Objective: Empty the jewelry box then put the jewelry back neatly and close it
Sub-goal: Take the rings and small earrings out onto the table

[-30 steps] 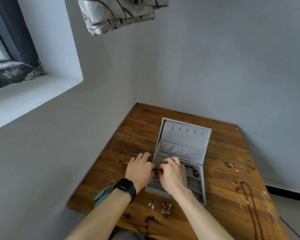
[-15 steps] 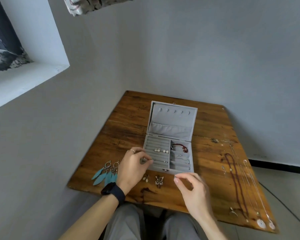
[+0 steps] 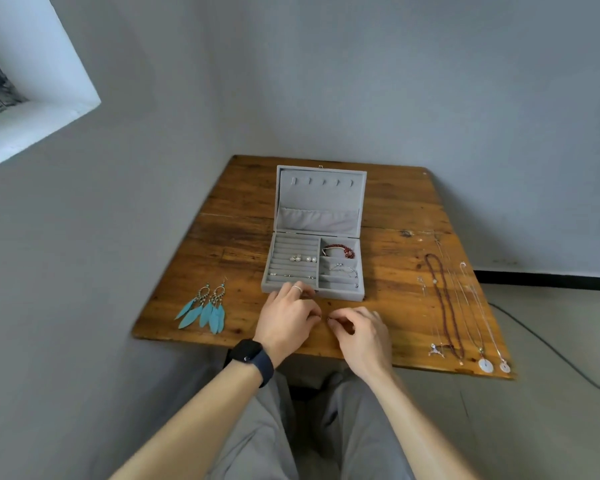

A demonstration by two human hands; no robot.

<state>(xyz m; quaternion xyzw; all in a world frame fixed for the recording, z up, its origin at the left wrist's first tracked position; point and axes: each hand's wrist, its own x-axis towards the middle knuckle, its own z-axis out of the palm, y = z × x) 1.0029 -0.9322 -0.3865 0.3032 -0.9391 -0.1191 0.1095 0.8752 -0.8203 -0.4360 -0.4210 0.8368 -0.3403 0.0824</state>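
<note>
The grey jewelry box (image 3: 340, 295) stands open mid-table, its lid (image 3: 321, 195) upright. Pearl earrings (image 3: 303, 258) sit in the ring slots. A red bead bracelet (image 3: 340, 250) and a silver bracelet (image 3: 343, 269) lie in the right compartments. My left hand (image 3: 286, 320), with a ring and a watch, is curled on the table at the box's front edge; what lies under its fingers is hidden. My right hand (image 3: 361, 332) is beside it, thumb and forefinger pinching a small dark earring (image 3: 329, 319).
Teal feather earrings (image 3: 205, 306) lie on the wooden table (image 3: 232, 237) at the left. Several necklaces (image 3: 445, 306) with pendants (image 3: 485, 365) stretch along the right side. Grey walls close in behind and to the left. My knees are under the near edge.
Both hands came out of the box to the table in front of it. They now cover the spot where the small earrings lay. The camera tilted down.
</note>
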